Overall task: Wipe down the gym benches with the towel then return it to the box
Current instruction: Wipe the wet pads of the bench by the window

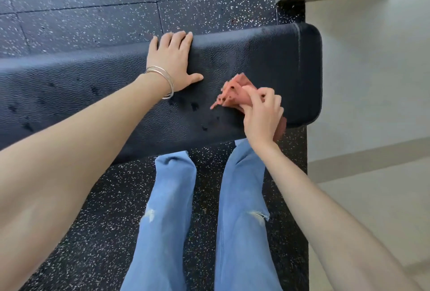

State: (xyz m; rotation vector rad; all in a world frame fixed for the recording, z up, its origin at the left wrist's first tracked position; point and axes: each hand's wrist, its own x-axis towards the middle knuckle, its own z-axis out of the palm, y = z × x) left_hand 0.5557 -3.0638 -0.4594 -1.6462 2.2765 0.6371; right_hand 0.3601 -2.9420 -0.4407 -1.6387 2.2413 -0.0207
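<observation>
Item: bench (256, 57), right end. My left hand (173, 62) flat, bracing; my right hand (264, 113) clutching bunched towel (235, 91). Advice: flatten towel, wipe dark spots (194, 105) with overlapping strokes.

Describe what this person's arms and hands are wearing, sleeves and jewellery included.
No sleeves or gloves show anywhere in this view. The left hand has several thin silver-coloured bangles at its wrist. The right hand and its wrist wear nothing. No rings are visible.
</observation>
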